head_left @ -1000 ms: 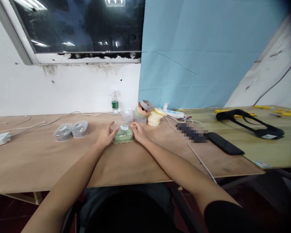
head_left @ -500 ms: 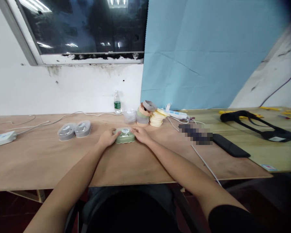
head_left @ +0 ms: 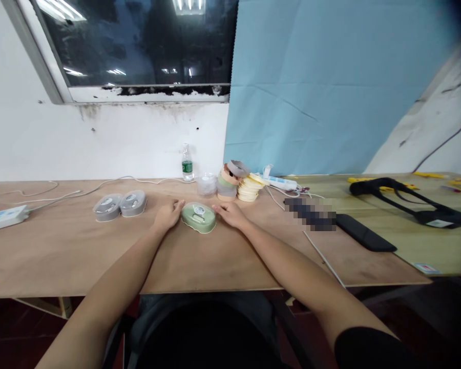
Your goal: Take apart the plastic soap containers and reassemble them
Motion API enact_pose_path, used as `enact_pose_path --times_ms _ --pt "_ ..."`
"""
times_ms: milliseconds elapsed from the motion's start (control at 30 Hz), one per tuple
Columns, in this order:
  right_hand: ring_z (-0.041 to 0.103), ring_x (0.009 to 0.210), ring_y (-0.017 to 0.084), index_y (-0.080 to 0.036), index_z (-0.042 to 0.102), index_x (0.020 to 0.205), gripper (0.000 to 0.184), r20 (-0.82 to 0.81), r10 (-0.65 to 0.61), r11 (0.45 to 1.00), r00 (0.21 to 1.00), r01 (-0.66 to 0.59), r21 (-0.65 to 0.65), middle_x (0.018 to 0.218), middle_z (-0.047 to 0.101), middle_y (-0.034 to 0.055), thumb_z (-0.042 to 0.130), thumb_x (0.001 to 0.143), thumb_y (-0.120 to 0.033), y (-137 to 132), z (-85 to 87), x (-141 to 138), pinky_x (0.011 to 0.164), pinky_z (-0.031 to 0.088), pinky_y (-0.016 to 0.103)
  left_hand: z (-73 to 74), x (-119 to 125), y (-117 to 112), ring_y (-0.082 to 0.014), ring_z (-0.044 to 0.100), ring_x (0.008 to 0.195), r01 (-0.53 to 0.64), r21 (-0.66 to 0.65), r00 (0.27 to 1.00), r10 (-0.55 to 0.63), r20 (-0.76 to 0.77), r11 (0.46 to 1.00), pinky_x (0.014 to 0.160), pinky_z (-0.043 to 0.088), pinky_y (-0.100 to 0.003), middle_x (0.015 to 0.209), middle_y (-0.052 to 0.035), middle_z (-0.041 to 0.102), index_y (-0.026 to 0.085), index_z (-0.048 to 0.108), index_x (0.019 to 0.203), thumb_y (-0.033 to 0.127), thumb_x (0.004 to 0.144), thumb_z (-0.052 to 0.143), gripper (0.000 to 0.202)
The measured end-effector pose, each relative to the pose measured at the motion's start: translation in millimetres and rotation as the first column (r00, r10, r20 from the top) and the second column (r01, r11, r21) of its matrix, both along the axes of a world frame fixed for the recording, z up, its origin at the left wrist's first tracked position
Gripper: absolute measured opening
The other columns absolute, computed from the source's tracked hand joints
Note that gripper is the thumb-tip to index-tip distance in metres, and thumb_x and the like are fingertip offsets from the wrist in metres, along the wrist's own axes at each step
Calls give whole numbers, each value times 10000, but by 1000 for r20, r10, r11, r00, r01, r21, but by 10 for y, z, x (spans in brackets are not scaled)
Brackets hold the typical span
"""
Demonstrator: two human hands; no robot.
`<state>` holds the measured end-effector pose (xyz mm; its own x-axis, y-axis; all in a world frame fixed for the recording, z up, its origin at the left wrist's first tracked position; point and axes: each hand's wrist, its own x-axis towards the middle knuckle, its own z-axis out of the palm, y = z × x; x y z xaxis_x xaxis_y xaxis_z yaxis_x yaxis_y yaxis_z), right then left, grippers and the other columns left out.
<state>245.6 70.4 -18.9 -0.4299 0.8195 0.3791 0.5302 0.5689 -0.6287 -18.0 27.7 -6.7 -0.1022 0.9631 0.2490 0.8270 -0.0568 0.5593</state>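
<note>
A pale green oval lidded box (head_left: pixel 198 217) with a white round label lies on the wooden table (head_left: pixel 100 251), tilted a little to the right. My left hand (head_left: pixel 168 215) rests flat just left of it, fingers stretched out and holding nothing. Just right of the box my right hand (head_left: pixel 230 212) lies on the table with its fingers spread, also holding nothing. Neither hand clearly touches the box.
Two grey lidded boxes (head_left: pixel 119 205) sit to the left. A stack of coloured lids and boxes (head_left: pixel 236 185), a clear cup (head_left: pixel 206 183) and a small bottle (head_left: pixel 187 163) stand behind. A power strip (head_left: pixel 3 218) lies far left, a black pad (head_left: pixel 364 231) and black strap (head_left: pixel 407 200) to the right.
Both hands have let go of the green box and drawn slightly apart. The box now lies lower and tilted, where before it was held between the fingers.
</note>
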Motion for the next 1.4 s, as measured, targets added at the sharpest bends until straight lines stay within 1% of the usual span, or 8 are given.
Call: enact_pose_path --times_ms 133,300,433,567,667,767,1133,1400 --pt "581 700 162 -151 650 1072 548 -5 46 999 999 -46 -1 805 665 37 486 836 -618 -62 26 -40 648 446 267 -7 45 -25 -248 620 1055 178 53 982 -181 49 983 911 446 -340 1131 -86 676 184 588 1199 640 895 257 640" --pt "496 1188 261 -194 495 1325 742 52 233 968 971 -237 82 1314 529 115 646 727 -607 -179 103 -124 1001 390 403 3 124 -21 -246 587 1106 270 70 963 -268 -36 960 968 415 -357 1226 -104 627 165 546 1267 615 902 270 642" --pt "429 1278 305 -237 419 1392 878 115 264 964 958 -265 1 1403 460 97 697 656 -626 -229 141 -121 1061 341 468 132 -126 23 -328 438 1257 4 255 967 61 -247 967 1077 251 -501 1320 -148 540 171 600 1191 596 859 402 574" --pt "433 1283 319 -265 400 1407 886 115 262 965 958 -256 -64 1417 456 75 704 653 -618 -240 152 -98 1067 341 483 267 -720 -22 -378 209 1378 -400 409 840 506 -193 820 1081 78 -625 1449 -157 373 192 576 1206 608 836 418 578" --pt "423 1293 319 -274 401 1407 879 99 265 963 959 -258 -71 1426 447 65 707 654 -609 -234 142 -93 1078 328 485 261 -1140 -79 -436 115 1384 -616 321 723 678 -132 719 1015 101 -698 1496 -164 281 225 546 1250 690 803 380 666" --pt "407 1306 312 -281 398 1408 882 93 260 964 961 -254 -73 1442 427 53 707 651 -611 -220 122 -96 1084 325 475 191 -1334 -77 -471 149 1359 -657 74 728 657 -195 750 964 132 -728 1474 -185 314 249 538 1257 742 766 361 717" --pt "271 1384 312 -201 403 1413 916 109 172 985 979 -173 0 1502 296 143 699 656 -622 -214 77 -159 1124 241 479 33 -658 91 -455 293 1311 -382 115 878 399 -266 917 1000 144 -685 1417 -205 398 256 557 1253 744 767 357 717" --pt "282 1376 330 -218 374 1428 1103 147 186 981 971 -193 34 1511 272 149 816 485 -581 -205 5 -144 1110 267 482 94 -259 -3 -370 247 1372 -197 368 927 295 -232 909 1092 132 -576 1481 -176 322 196 475 1327 612 848 406 638"
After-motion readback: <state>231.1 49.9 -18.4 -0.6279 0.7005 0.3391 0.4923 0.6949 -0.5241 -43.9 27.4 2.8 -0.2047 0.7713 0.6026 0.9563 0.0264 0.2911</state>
